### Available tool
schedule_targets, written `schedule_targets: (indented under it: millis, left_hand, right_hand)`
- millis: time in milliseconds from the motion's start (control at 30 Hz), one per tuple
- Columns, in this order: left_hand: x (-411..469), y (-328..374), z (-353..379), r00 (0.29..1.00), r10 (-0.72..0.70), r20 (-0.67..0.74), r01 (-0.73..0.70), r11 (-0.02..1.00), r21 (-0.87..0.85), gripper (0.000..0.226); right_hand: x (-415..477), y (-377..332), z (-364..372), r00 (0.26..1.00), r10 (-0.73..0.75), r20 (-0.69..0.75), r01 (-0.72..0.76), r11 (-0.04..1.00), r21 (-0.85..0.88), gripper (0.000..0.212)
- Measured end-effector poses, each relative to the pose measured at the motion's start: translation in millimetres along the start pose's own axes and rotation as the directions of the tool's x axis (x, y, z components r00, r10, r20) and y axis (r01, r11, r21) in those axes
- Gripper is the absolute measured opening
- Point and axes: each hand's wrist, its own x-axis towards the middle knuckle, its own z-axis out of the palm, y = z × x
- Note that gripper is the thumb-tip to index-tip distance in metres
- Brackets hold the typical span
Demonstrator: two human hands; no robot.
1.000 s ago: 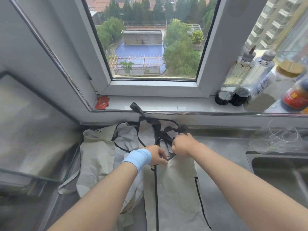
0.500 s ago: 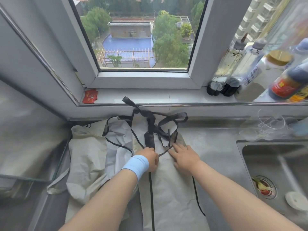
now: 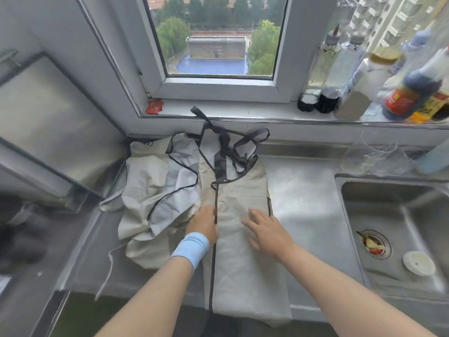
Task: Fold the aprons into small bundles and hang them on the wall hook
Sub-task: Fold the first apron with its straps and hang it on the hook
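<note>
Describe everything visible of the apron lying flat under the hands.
The flat apron is pale beige, creased fabric with dark piping, folded into a long strip on the steel counter, its lower end hanging over the front edge. Dark straps lie tangled on its top end. The left hand rests on it, the right hand lies flat on it; a crumpled second apron touches its left side.

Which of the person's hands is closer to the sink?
The right hand. It lies flat on the spread apron, on the side toward the sink; the left hand rests at the apron's dark trim, farther from the sink.
</note>
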Motion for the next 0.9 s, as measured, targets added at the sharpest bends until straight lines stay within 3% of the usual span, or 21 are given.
schedule_targets:
  millis: [133, 233, 333, 433, 500, 600, 667, 833, 900]
  left_hand:
    - [-63.6, -14.8, 36.8, 0.990, -0.131, -0.053, 0.129, 0.991, -0.027, 0.049]
    - [-99.1, -16.4, 52.7, 0.972, -0.234, 0.016, 0.233, 0.957, -0.174, 0.058]
    - [-120.5, -16.2, 60.2, 0.934, -0.349, 0.077, 0.356, 0.899, -0.256, 0.052]
    - [-132.9, -19.0, 59.8, 0.876, -0.424, 0.229, 0.479, 0.814, -0.328, 0.041]
    - [-137.8, -24.2, 62.6, 0.865, -0.372, 0.337, 0.488, 0.781, -0.390, 0.044]
    - [-148.1, -30.7, 66.1, 0.880, -0.283, 0.381, 0.453, 0.739, -0.498, 0.033]
    - [-157.1, -37.6, 70.6, 0.886, -0.231, 0.403, 0.437, 0.705, -0.558, 0.042]
    - [-185.4, -31.7, 67.2, 0.838, -0.108, 0.535, 0.407, 0.777, -0.480, 0.044]
    - [-193.7, -19.4, 60.0, 0.835, -0.105, 0.541, 0.424, 0.750, -0.508, 0.036]
  right_hand:
    - [-57.7, -14.3, 27.3, 0.996, -0.008, 0.091, 0.008, 1.000, -0.006, 0.063]
    - [-87.8, -27.2, 39.5, 0.989, 0.024, 0.144, -0.021, 1.000, -0.023, 0.063]
    - [-107.6, -37.3, 48.1, 0.977, 0.054, 0.208, -0.048, 0.998, -0.033, 0.067]
    - [-114.9, -40.9, 55.1, 0.970, 0.072, 0.230, -0.064, 0.997, -0.044, 0.072]
    - [-117.0, -41.6, 56.0, 0.973, 0.085, 0.217, -0.082, 0.996, -0.023, 0.074]
    - [-123.6, -45.6, 52.7, 0.973, 0.100, 0.210, -0.103, 0.995, 0.000, 0.075]
    - [-129.6, -48.3, 51.2, 0.973, 0.112, 0.203, -0.112, 0.994, -0.010, 0.076]
    - [-151.7, -55.7, 47.6, 0.978, 0.073, 0.194, -0.076, 0.997, 0.004, 0.076]
    - [-162.2, -56.7, 43.2, 0.979, 0.071, 0.193, -0.075, 0.997, 0.015, 0.075]
